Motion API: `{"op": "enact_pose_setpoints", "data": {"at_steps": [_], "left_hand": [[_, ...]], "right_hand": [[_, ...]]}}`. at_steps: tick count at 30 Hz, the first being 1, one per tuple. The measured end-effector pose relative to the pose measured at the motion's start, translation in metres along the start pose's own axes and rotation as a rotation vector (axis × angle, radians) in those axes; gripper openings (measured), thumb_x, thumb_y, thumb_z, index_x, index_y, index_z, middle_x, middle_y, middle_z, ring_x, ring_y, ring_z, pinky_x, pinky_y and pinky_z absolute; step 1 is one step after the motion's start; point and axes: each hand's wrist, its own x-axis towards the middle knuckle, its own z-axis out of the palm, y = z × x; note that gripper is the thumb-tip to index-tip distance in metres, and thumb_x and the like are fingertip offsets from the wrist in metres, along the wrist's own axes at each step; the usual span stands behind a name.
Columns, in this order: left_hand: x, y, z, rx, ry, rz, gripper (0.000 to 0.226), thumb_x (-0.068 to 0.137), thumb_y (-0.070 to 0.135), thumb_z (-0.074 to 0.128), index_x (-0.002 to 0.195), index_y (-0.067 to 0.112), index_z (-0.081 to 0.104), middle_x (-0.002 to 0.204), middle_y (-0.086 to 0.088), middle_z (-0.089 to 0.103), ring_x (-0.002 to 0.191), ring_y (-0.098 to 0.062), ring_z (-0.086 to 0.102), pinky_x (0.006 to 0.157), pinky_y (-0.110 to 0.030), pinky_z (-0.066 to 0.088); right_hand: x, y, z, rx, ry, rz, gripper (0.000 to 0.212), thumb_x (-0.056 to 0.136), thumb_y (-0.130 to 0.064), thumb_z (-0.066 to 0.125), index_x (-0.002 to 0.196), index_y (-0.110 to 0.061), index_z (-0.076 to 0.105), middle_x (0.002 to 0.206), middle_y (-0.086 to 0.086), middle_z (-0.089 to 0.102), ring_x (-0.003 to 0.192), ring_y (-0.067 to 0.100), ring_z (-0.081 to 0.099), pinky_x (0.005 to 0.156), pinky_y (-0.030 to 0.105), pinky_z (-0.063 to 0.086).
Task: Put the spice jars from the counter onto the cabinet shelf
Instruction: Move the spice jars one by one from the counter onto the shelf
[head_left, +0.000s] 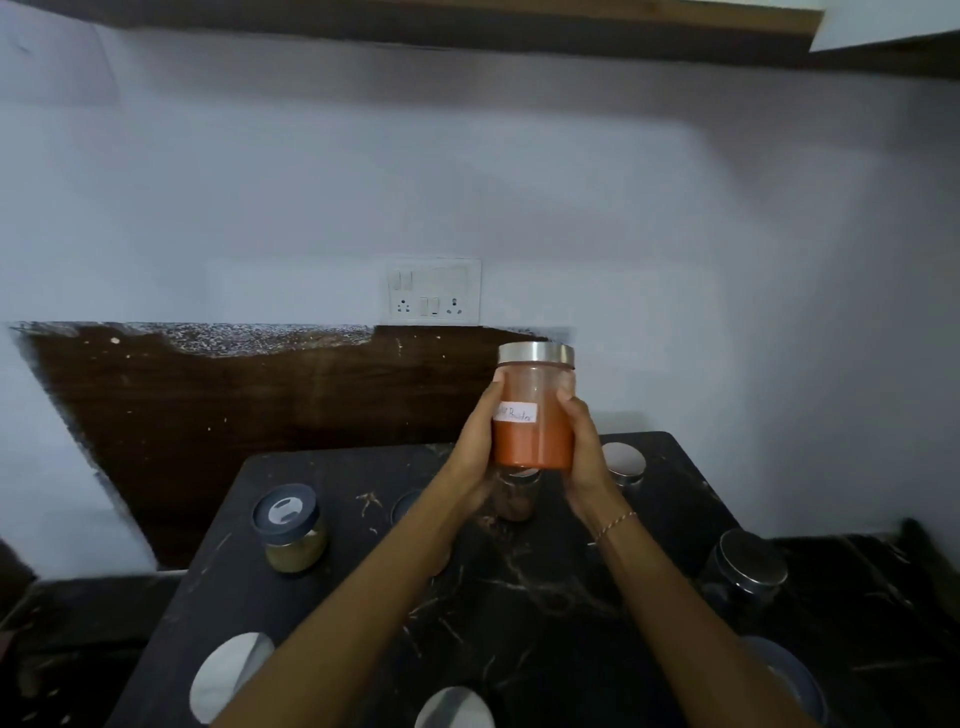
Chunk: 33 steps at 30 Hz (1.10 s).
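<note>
While you hold the clear glass jar of orange-red powder with the brushed steel lid (535, 410) up off the black marbled counter (519, 597), your left hand (475, 447) and right hand (584, 441) are both wrapped around its sides, one on each flank; the jar is upright, about half full, in front of the dark backsplash and just below the white switch-and-socket plate (432, 292). Judge it as moderately heavy, rigid, smooth and breakable; the glass could slip, so keep your palms on the body near the paper label (516, 413) rather than lifting by the lid, which may only be pushed on. Around you, other jars stand on the counter: a grey-lidded jar of olive-green spice (291, 527) to the left, a steel-lidded jar (623, 462) near your right wrist, a dark-contents jar (514, 493) directly under the one you hold, and more at the near edge. Overhead, the wooden underside of the cabinet (415, 26) is well above; the shelf itself is out of sight.
</note>
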Motion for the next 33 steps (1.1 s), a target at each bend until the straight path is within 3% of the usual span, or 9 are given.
{"op": "enact_pose_setpoints", "data": {"at_steps": [4, 6, 9, 12, 14, 21, 25, 29, 33], "left_hand": [[-0.003, 0.013, -0.007, 0.052, 0.011, -0.01, 0.04, 0.094, 0.048, 0.034, 0.123, 0.024, 0.046, 0.11, -0.004, 0.062, 0.097, -0.018, 0.063, 0.074, -0.031, 0.055], [-0.004, 0.016, -0.01, 0.06, 0.038, 0.034, 0.032, 0.095, 0.047, 0.034, 0.115, 0.027, 0.048, 0.108, -0.003, 0.062, 0.095, -0.016, 0.064, 0.068, -0.027, 0.056], [-0.005, 0.024, -0.016, 0.096, 0.101, 0.159, 0.034, 0.096, 0.041, 0.036, 0.124, 0.025, 0.044, 0.114, -0.003, 0.058, 0.102, -0.016, 0.061, 0.07, -0.025, 0.056], [-0.005, 0.033, -0.027, 0.095, 0.122, 0.215, 0.04, 0.096, 0.039, 0.035, 0.132, 0.023, 0.039, 0.117, -0.003, 0.058, 0.104, -0.016, 0.061, 0.07, -0.023, 0.056], [-0.008, 0.038, -0.037, 0.062, 0.107, 0.217, 0.039, 0.097, 0.039, 0.033, 0.132, 0.023, 0.042, 0.118, -0.004, 0.059, 0.105, -0.017, 0.062, 0.074, -0.026, 0.056], [-0.027, 0.07, -0.074, 0.126, 0.15, 0.291, 0.051, 0.082, 0.022, 0.058, 0.13, 0.016, 0.042, 0.12, -0.008, 0.057, 0.106, -0.018, 0.061, 0.081, -0.028, 0.055], [-0.036, 0.091, -0.091, 0.195, 0.209, 0.316, 0.053, 0.084, 0.015, 0.057, 0.134, 0.014, 0.04, 0.127, -0.014, 0.053, 0.115, -0.026, 0.056, 0.089, -0.033, 0.052], [-0.045, 0.121, -0.111, 0.275, 0.227, 0.357, 0.055, 0.089, -0.001, 0.05, 0.139, 0.014, 0.036, 0.126, -0.011, 0.054, 0.118, -0.026, 0.054, 0.099, -0.038, 0.046], [-0.052, 0.162, -0.127, 0.447, 0.244, 0.408, 0.051, 0.089, 0.005, 0.055, 0.133, 0.023, 0.039, 0.132, -0.007, 0.052, 0.118, -0.021, 0.055, 0.093, -0.033, 0.053]], "right_hand": [[0.01, -0.01, 0.002, -0.15, -0.039, -0.028, 0.037, 0.072, -0.061, 0.049, 0.101, -0.038, 0.047, 0.107, -0.005, 0.057, 0.091, 0.014, 0.062, 0.06, 0.019, 0.052], [0.015, -0.015, 0.007, -0.23, -0.083, -0.1, 0.037, 0.079, -0.058, 0.048, 0.112, -0.042, 0.044, 0.115, -0.006, 0.054, 0.097, 0.013, 0.061, 0.066, 0.02, 0.054], [0.021, -0.016, 0.013, -0.411, -0.172, -0.189, 0.062, 0.084, -0.051, 0.052, 0.139, -0.038, 0.026, 0.129, -0.008, 0.046, 0.111, 0.013, 0.054, 0.085, 0.03, 0.052], [0.024, -0.018, 0.023, -0.588, -0.269, -0.24, 0.09, 0.077, -0.036, 0.071, 0.144, -0.036, 0.012, 0.118, -0.025, 0.04, 0.102, -0.004, 0.048, 0.081, 0.013, 0.046], [0.028, -0.024, 0.033, -0.621, -0.311, -0.259, 0.093, 0.073, -0.034, 0.075, 0.143, -0.037, 0.014, 0.113, -0.029, 0.039, 0.095, -0.01, 0.047, 0.071, 0.006, 0.042], [0.035, -0.034, 0.075, -0.572, -0.452, -0.356, 0.088, 0.074, -0.031, 0.075, 0.141, -0.037, 0.019, 0.12, -0.023, 0.045, 0.105, -0.004, 0.052, 0.076, 0.009, 0.048], [0.044, -0.041, 0.102, -0.591, -0.506, -0.367, 0.084, 0.075, -0.028, 0.074, 0.141, -0.032, 0.022, 0.134, -0.005, 0.046, 0.119, 0.011, 0.049, 0.086, 0.017, 0.046], [0.052, -0.053, 0.133, -0.579, -0.497, -0.453, 0.086, 0.073, -0.027, 0.076, 0.141, -0.032, 0.022, 0.135, -0.006, 0.045, 0.12, 0.012, 0.048, 0.088, 0.019, 0.048], [0.066, -0.074, 0.166, -0.623, -0.522, -0.485, 0.094, 0.074, -0.028, 0.075, 0.145, -0.03, 0.014, 0.144, -0.002, 0.038, 0.125, 0.017, 0.045, 0.094, 0.029, 0.047]]}}
